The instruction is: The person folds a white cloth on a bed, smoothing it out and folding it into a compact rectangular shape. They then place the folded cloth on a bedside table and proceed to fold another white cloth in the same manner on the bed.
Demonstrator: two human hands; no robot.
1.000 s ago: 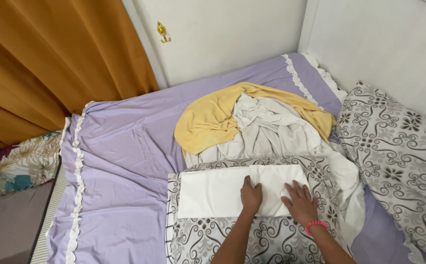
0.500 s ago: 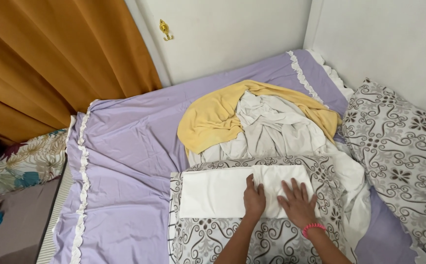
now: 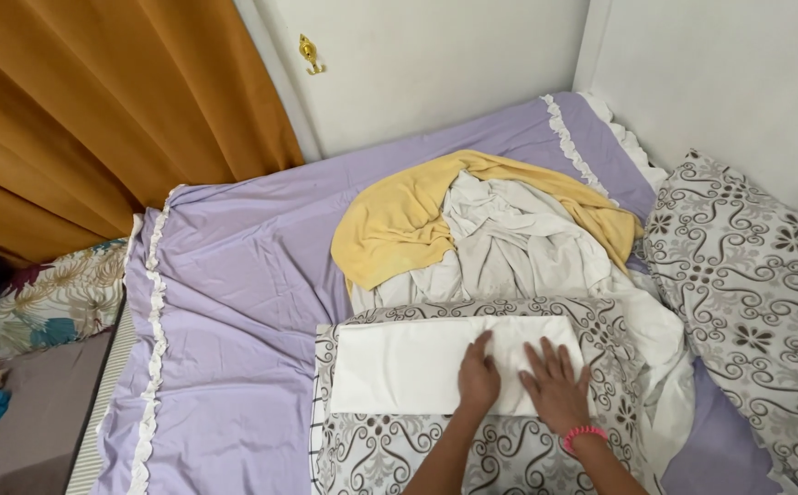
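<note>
Head view: left hand and right hand, flat with fingers spread, gripping nothing, have slid slightly left across folded white cloth atop grey patterned pillow; smoothing continues

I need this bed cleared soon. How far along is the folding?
Done: one white cloth lies folded into a flat rectangle on the patterned pillow. In hand: the left hand and right hand press flat on it. Left: the heap of pale laundry and the yellow towel lie unfolded behind.
</note>
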